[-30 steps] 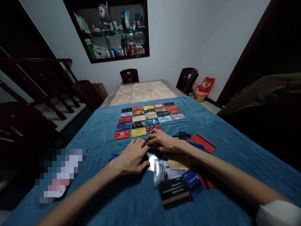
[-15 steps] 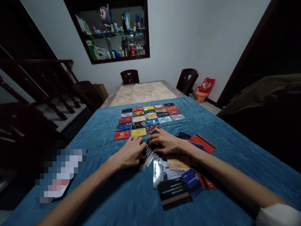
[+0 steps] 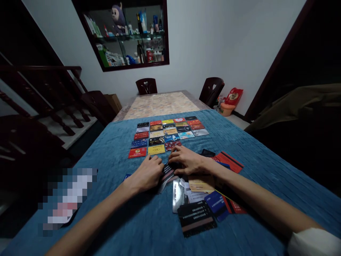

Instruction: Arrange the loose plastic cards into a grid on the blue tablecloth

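A thin, rectangular, plastic-looking black card with a pinkish stripe is located between the left hand and the right hand, nearer than the flat rows of multicoloured printed cards. The hands are set close together, fingers curled at its opposite sides; whether it is pinched by either cannot be told. It is judged light, stiff and slippery, best taken by its edges. Its ends and some fingertips are hidden; the pale sliver beneath is too dim to be identified.
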Available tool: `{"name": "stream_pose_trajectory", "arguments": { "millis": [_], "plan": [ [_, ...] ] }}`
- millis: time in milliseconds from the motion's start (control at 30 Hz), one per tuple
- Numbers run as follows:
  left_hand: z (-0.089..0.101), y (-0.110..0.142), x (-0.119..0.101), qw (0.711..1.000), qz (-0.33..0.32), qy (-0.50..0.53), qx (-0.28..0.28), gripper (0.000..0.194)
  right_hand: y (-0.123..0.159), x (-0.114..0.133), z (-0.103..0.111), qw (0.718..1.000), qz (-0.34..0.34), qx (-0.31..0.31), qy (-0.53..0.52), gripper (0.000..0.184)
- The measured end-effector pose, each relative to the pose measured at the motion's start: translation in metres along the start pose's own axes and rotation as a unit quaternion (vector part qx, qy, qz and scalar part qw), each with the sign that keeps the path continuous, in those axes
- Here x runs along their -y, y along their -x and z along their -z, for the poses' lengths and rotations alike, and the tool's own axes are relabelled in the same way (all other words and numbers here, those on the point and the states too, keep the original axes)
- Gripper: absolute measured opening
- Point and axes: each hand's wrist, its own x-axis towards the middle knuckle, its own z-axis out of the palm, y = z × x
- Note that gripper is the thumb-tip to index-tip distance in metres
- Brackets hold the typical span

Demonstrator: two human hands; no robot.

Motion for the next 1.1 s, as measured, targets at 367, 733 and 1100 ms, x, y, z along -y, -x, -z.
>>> {"name": "stream_pose_trajectory", "arguments": {
  "millis": [367,733,1100],
  "plan": [
    [0.012,0.008,-0.016,0.999,0.007,0.001,0.033,0.029,0.001,0.003,0.005,0.997,0.023,0.022,0.07,0.035],
    [0.011,0.008,-0.019,0.999,0.025,0.011,0.027,0.016,0.001,0.0,0.002,0.997,0.032,0.018,0.072,0.037],
    [0.012,0.007,-0.011,0.999,0.035,0.037,0.007,0.017,0.002,0.0,0.004,0.999,0.036,0.001,0.041,0.033]
  ]
}}
